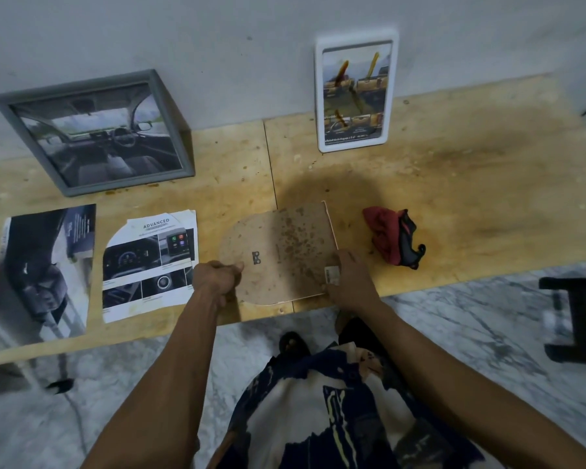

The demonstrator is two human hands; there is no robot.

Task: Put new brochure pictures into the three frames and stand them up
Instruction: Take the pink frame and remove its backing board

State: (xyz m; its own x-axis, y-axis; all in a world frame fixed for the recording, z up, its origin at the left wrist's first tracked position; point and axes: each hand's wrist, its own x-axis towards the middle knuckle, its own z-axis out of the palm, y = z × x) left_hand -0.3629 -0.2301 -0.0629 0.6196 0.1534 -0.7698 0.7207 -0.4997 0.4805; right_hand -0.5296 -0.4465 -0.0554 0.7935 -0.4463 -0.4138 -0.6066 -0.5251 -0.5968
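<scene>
Now third frame (279,253) face-down on bench (454,184), back up for refit. Left hand (217,277) fingers pinching rounded edge; right hand (351,282) fingers flat, pinning corner steady.

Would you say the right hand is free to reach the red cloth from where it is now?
Probably yes. The right hand only rests on the face-down frame's near corner, and bare table lies between it and the red cloth.

Both bare forearms reach forward, converging. The left hand (219,277) is curled into a pinching fist, thumb forward. The right hand (351,280) lies palm down, fingers bent.
</scene>
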